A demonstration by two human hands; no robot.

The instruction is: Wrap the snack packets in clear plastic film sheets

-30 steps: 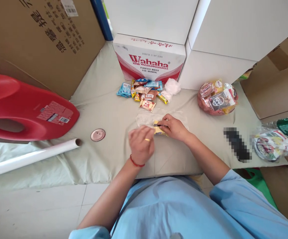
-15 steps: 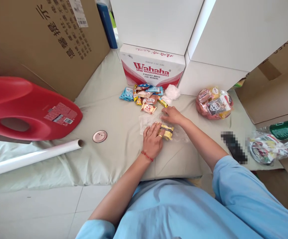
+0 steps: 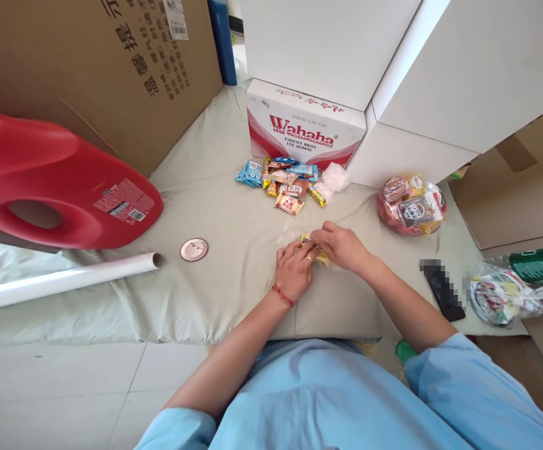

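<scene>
Yellow snack packets (image 3: 322, 259) with dark print lie on a clear plastic bag (image 3: 291, 232) near the middle of the bed-like surface. My left hand (image 3: 294, 269), a red string bracelet at its wrist, presses its fingers on the left side of the packets. My right hand (image 3: 341, 245) comes in from the right, its fingers closed at the top of the packets, where they seem to pinch the bag's film. Both hands partly cover the packets. Just beyond lies a pile of small snack packets (image 3: 293, 177), with a red-and-cream one (image 3: 289, 204) nearest.
Behind the pile stands a Wahaha carton (image 3: 305, 128), with a crumpled clear plastic wad (image 3: 336, 178) beside it. Right: a pink bowl of snacks (image 3: 412, 209), a black phone (image 3: 444, 294), a wrapped package (image 3: 497, 297). Left: a round badge (image 3: 194, 250), white tube (image 3: 65, 278), red jug (image 3: 79, 181).
My right hand has moved down from the bag's far edge to the yellow packets and closed its fingers there. My left hand stays on the packets. The view has shifted slightly.
</scene>
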